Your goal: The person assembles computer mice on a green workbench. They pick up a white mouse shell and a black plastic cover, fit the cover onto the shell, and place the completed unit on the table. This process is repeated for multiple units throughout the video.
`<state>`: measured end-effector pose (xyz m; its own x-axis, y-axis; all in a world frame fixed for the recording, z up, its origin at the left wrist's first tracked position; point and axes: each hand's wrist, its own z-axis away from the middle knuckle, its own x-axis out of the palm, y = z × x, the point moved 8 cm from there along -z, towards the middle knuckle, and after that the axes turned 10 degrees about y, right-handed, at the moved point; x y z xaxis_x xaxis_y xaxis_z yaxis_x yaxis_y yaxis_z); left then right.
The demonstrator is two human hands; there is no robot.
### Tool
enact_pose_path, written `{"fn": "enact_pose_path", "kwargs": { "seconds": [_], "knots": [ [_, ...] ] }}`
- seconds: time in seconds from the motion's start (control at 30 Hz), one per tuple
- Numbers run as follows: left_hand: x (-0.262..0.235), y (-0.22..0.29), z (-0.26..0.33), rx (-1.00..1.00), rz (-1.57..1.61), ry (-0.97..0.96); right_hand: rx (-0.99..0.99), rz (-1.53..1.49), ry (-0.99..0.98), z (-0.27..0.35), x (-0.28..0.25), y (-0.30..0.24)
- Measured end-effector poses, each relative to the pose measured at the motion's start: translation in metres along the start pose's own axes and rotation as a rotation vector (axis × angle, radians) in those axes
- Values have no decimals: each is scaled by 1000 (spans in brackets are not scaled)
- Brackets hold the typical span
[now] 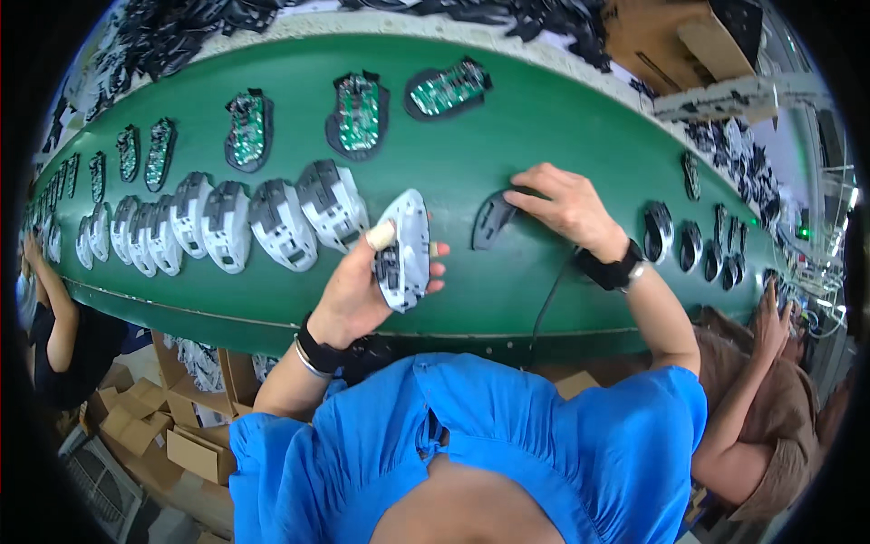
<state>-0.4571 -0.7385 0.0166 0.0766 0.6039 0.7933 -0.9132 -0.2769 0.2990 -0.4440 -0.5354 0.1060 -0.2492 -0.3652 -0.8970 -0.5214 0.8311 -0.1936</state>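
Note:
My left hand (355, 295) is closed around a pale grey and black mouse top shell (414, 240), held tilted on its side above the green belt. A pale wrap covers the thumb tip. To the right, my right hand (571, 210) has its fingertips on the upper end of a dark mouse-shaped part (490, 222), which rests on the belt. The thumb and index finger pinch its edge. A row of similar grey and black shells (333, 204) lies left of my left hand. Beyond them sit dark mouse bases with green circuit boards (360, 113).
The green belt (435, 172) runs from left to right. Black parts are heaped along its far side (181, 36). A cardboard box (671, 45) stands at the far right. Assembled dark mice (659, 231) lie on the right. Co-workers' hands (772, 322) show at both ends.

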Motion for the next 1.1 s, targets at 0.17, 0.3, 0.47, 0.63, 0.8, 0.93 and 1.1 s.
{"fn": "enact_pose_path", "kwargs": {
  "seconds": [0.17, 0.3, 0.47, 0.63, 0.8, 0.93, 1.1],
  "knots": [
    [0, -7, 3, 81, -92, 81, 324, 46, 200, 13, -26, 5],
    [0, 1, 7, 216, -150, 147, 1046, -384, 195, 51, 13, 9],
    [9, 6, 4, 267, -171, 210, 1163, -785, 390, 46, 32, -11],
    [11, 11, 2, 306, -190, 201, 608, -680, 495, -22, -21, -88],
    [23, 15, 5, 348, -213, 142, 459, -545, 333, -48, -12, -100],
    [25, 18, 12, 362, -257, 109, 485, -472, 229, -50, -4, -101],
    [18, 17, 15, 395, -357, 162, 509, -533, 230, -49, -2, -105]
  ]
}}
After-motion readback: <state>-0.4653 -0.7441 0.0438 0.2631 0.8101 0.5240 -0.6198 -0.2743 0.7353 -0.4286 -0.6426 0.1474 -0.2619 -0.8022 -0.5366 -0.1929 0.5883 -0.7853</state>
